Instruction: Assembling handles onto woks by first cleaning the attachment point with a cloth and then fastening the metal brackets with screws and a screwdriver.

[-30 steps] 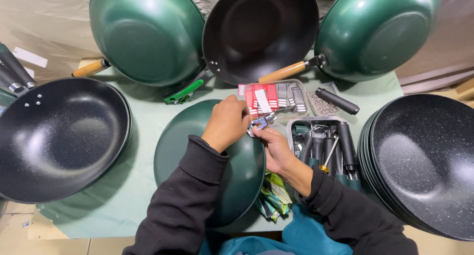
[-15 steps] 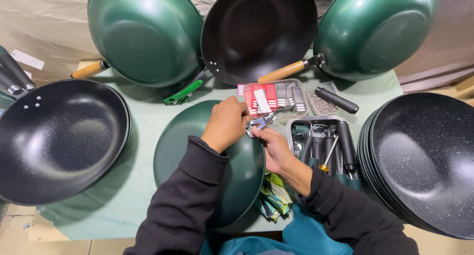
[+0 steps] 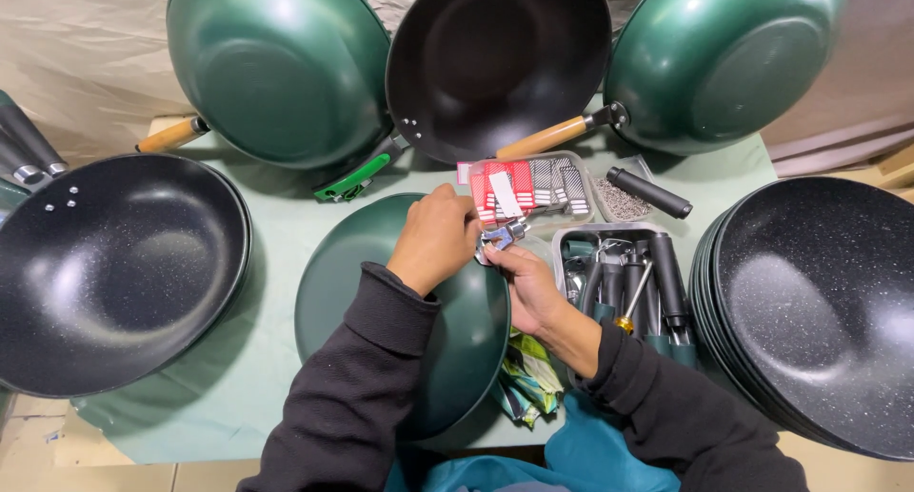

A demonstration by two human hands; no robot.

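Both hands meet at the rim of the upturned green pan (image 3: 400, 301) in the middle of the table (image 3: 276, 225). The left hand (image 3: 436, 240) rests curled on the pan's edge, fingers folded over it. The right hand (image 3: 528, 281) pinches a small metal bracket (image 3: 503, 235) against that same edge, fingers closed on it. Just beside them sits a tray of handles (image 3: 628, 282) and a box of red and grey packets (image 3: 524, 185). A stack of black pans (image 3: 819, 311) stands at right, 1 black pan (image 3: 105, 273) at left.
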